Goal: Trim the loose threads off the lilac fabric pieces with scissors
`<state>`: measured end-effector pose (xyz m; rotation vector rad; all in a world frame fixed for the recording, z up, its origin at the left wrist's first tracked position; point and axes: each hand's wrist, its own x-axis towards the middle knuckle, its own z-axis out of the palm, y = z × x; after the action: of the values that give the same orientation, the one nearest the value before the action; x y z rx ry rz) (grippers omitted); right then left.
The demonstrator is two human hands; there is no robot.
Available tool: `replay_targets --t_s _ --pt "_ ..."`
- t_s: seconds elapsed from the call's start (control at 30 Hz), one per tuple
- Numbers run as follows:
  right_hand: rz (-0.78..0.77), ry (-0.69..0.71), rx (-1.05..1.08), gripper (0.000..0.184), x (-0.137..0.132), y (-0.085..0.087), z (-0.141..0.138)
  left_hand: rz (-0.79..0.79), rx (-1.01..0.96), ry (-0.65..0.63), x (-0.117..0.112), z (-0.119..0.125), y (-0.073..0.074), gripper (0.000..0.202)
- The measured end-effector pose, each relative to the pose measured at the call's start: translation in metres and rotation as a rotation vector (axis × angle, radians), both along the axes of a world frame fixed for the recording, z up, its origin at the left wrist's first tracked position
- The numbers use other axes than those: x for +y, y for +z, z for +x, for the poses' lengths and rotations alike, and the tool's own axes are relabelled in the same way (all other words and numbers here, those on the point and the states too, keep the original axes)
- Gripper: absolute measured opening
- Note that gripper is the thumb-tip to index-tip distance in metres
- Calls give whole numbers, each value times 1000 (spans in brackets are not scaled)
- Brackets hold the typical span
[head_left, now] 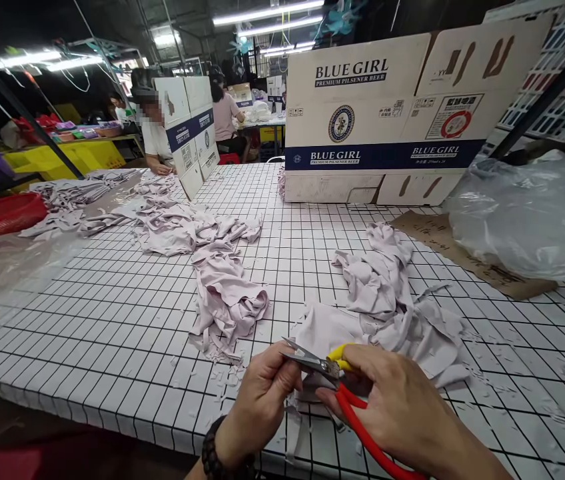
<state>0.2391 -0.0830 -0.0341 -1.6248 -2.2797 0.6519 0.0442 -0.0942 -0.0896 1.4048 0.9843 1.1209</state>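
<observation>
My right hand (402, 393) is closed around scissors (317, 362) with one yellow and one red handle. Their pointed metal blades stand slightly apart and reach left to the fingertips of my left hand (267, 387). That left hand, with a dark beaded bracelet at the wrist, pinches the edge of a pale lilac fabric piece (330, 325); the pinched spot itself is mostly hidden by the fingers. A narrow strip of the fabric hangs below, between the hands. Just beyond lies a crumpled heap of the same fabric (377, 283), and another pile (225, 293) rests to the left.
Small cut scraps litter the grid-patterned tabletop (127, 313). Large cartons (362, 87) stand upright at the back. Brown cardboard (442, 237) and clear plastic bags (527, 207) lie at the right. More fabric (172, 220) spreads at the far left, where a co-worker (155, 140) sits.
</observation>
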Motion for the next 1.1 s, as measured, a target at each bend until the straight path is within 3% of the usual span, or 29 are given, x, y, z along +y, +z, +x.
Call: replay_targets --t_s 0.43,0.9,1.1 --pt "-79 11 58 32 -2 -3 -1 -35 -33 -1 1 -1 0 32" --pt "143 48 16 41 2 -17 2 -164 -153 -19 1 -1 -1 32" --pt "160 64 17 44 3 -24 0 -253 -231 -46 0 -2 -1 38"
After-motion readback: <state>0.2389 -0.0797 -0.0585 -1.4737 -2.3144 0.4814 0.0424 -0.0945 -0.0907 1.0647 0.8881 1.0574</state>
